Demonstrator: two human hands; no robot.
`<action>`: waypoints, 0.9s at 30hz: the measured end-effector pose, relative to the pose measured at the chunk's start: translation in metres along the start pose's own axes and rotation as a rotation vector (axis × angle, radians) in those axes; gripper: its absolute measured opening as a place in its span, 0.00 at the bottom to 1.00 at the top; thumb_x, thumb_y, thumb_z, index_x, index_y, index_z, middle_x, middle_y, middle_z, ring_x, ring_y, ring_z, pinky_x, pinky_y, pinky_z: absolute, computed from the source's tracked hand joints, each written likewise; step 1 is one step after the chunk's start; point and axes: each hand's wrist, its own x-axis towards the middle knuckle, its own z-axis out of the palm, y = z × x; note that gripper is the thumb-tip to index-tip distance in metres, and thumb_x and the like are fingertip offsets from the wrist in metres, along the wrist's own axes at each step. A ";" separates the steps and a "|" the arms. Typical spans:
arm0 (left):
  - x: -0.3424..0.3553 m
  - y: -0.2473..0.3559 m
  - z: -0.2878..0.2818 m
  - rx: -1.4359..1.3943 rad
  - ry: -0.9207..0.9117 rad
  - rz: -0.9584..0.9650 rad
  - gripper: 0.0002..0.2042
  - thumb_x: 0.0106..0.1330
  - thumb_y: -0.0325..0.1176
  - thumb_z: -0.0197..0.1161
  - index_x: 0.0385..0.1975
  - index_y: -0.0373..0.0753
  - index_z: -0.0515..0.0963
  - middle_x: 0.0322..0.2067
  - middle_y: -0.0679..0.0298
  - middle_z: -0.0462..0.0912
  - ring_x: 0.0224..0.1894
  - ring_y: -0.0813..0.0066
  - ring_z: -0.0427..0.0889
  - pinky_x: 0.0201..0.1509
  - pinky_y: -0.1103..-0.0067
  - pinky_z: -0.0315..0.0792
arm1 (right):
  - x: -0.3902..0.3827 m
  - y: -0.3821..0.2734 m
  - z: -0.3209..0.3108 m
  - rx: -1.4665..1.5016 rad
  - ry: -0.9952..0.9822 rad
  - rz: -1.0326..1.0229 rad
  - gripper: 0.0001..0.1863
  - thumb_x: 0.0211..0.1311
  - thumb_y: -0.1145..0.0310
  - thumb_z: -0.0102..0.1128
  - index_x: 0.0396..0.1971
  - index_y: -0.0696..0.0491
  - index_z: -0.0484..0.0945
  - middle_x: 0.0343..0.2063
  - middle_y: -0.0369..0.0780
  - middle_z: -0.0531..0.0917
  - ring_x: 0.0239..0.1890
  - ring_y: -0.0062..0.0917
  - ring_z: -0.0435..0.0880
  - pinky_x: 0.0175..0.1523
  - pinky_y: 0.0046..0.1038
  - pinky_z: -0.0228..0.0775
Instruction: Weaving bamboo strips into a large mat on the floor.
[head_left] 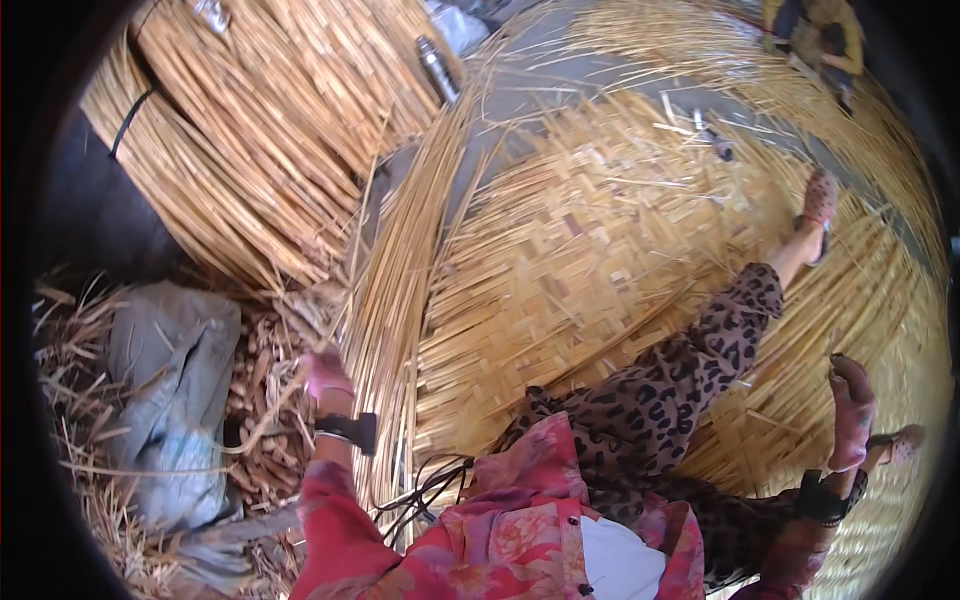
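Observation:
My left hand (328, 376), in a pink glove, is by the lower ends of a long bundle of flattened reed strips (400, 270). It is blurred, and its fingers do not show clearly. A pale curved strip (275, 420) passes just beside it. My right hand (852, 412), also gloved in pink, is raised over the right side of a large woven reed mat (600, 230). Its fingers stretch out with a slight bend, and nothing shows in them. I sit on the mat with my legs spread to the right.
Thick bundles of reeds (270, 130), bound with a dark band, lie at the far left. A metal flask (437, 70) rests on them. Grey sacking (170, 390) and scraps lie at the left. Another person (815, 40) crouches at the far right by loose reeds.

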 end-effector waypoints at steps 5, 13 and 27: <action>-0.061 -0.068 -0.055 -0.189 0.391 -0.431 0.20 0.66 0.50 0.49 0.27 0.37 0.75 0.18 0.63 0.77 0.20 0.65 0.78 0.28 0.73 0.79 | 0.024 -0.005 0.016 0.004 -0.134 0.008 0.10 0.57 0.72 0.57 0.39 0.58 0.78 0.38 0.36 0.79 0.44 0.20 0.75 0.51 0.23 0.65; -0.051 -0.054 0.093 0.548 -0.147 0.004 0.07 0.63 0.32 0.56 0.24 0.39 0.74 0.16 0.67 0.74 0.17 0.79 0.72 0.21 0.84 0.65 | 0.015 0.005 0.013 -0.025 -0.244 0.260 0.08 0.56 0.74 0.59 0.35 0.61 0.78 0.33 0.40 0.82 0.38 0.22 0.78 0.47 0.23 0.68; 0.024 -0.023 0.006 1.405 -0.253 0.267 0.10 0.59 0.37 0.61 0.36 0.39 0.80 0.27 0.66 0.82 0.30 0.78 0.77 0.36 0.81 0.71 | 0.015 -0.009 0.025 0.134 -0.271 0.330 0.07 0.53 0.80 0.57 0.33 0.62 0.79 0.31 0.39 0.81 0.34 0.18 0.78 0.41 0.19 0.70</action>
